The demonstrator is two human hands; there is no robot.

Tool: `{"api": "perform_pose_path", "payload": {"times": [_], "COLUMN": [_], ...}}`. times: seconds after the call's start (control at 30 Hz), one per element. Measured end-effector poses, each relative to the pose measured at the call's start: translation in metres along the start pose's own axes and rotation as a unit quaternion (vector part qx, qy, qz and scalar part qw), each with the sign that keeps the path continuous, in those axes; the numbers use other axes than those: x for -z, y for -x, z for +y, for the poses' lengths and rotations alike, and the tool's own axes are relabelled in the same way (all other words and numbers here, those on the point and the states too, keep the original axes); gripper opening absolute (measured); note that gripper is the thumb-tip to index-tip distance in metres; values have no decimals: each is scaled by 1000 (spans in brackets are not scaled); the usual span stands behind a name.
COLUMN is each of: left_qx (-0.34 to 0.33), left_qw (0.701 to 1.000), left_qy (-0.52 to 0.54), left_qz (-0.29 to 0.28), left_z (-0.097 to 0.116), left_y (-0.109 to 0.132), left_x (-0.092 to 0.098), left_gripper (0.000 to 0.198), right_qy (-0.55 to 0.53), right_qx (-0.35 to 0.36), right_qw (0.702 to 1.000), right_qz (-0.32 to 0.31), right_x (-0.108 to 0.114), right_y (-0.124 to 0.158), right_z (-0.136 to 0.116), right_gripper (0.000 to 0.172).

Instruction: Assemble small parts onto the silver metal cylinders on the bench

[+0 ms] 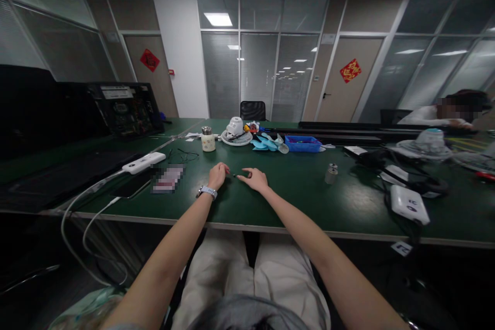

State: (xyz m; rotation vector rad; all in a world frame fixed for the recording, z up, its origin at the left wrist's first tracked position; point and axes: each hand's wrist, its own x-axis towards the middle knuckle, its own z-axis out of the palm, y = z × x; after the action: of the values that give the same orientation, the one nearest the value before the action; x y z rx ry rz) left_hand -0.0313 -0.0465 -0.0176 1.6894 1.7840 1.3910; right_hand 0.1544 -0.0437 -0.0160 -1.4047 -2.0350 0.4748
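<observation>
My left hand (218, 175), with a watch (207, 193) on the wrist, rests over the green table. Its fingers are curled and pressed together; what they hold, if anything, is hidden. Facing it, my right hand (255, 179) has its thumb and index finger apart, with nothing visible between them. In the narrow gap between both hands lies a tiny dark piece (234, 175), too small to name. To the right, metal cylinders (331, 173) stand close together on the table.
Left of my hands are a phone (131, 185), a white power strip (144, 163) and glasses (184, 155). Behind them stand a cream jar (208, 143), white fan parts (236, 136), blue fan blades (266, 143) and a blue tray (303, 144). A person (444, 108) sits far right.
</observation>
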Motion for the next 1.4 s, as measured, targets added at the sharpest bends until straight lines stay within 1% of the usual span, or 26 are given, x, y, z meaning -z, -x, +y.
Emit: {"api": "perform_pose_path", "payload": {"times": [0.07,0.13,0.2,0.4,0.53,0.6,0.67,0.7,0.77,0.8,0.83,0.87,0.9,0.93,1.0,1.03,1.07,1.13,1.23,1.4], "left_qx": [-4,-7,-9,-13,-7,-5,-4,-3,-3,-3,-3,-2,-1,0,3,4,5,6,8,1], "left_qw": [1000,999,999,997,996,996,996,996,997,997,997,997,996,996,995,995,994,995,995,993], "left_qy": [-26,-44,-46,-66,-77,-80,-81,-79,-73,-71,-72,-75,-79,-84,-93,-96,-98,-97,-95,-109], "left_qz": [-8,-17,-22,-33,-32,-30,-28,-28,-32,-34,-35,-36,-38,-39,-41,-40,-40,-38,-36,-34], "left_z": [0,0,-1,-1,-2,-2,-2,-1,-1,-1,-1,-1,-1,0,0,0,1,1,1,0], "left_y": [0,-1,-1,-1,-1,-1,-1,-1,-1,-1,-1,-1,-1,-1,0,0,0,0,1,0], "left_x": [1,1,1,1,2,2,1,1,0,0,0,0,0,0,1,1,1,2,1,1], "left_gripper": [33,32,31,34,34,34,34,34,34,34,34,34,34,34,34,34,34,34,33,34], "right_qy": [37,50,51,66,71,58,39,30,27,39,64,93,120,142,171,179,182,184,191,227], "right_qx": [-13,-22,-18,35,51,66,83,90,86,70,37,-12,-68,-125,-221,-257,-283,-305,-308,-327], "right_qw": [999,998,998,997,995,995,996,995,991,985,973,956,931,905,860,846,838,834,835,828], "right_qz": [-19,-23,-20,-38,-52,-49,-19,10,98,154,216,277,337,382,427,431,430,421,415,395], "right_x": [-11,-13,-11,-3,-9,-7,6,18,52,72,92,112,131,146,168,174,177,178,176,176], "right_y": [-10,-14,-14,-10,-12,-12,-10,-8,-1,5,12,19,26,34,47,52,56,59,58,59], "right_z": [-14,-20,-18,-6,-10,-8,3,12,39,56,73,91,108,123,148,157,164,170,169,160], "right_gripper": [45,41,41,44,34,30,28,27,25,25,27,30,33,35,35,34,33,32,32,30]}}
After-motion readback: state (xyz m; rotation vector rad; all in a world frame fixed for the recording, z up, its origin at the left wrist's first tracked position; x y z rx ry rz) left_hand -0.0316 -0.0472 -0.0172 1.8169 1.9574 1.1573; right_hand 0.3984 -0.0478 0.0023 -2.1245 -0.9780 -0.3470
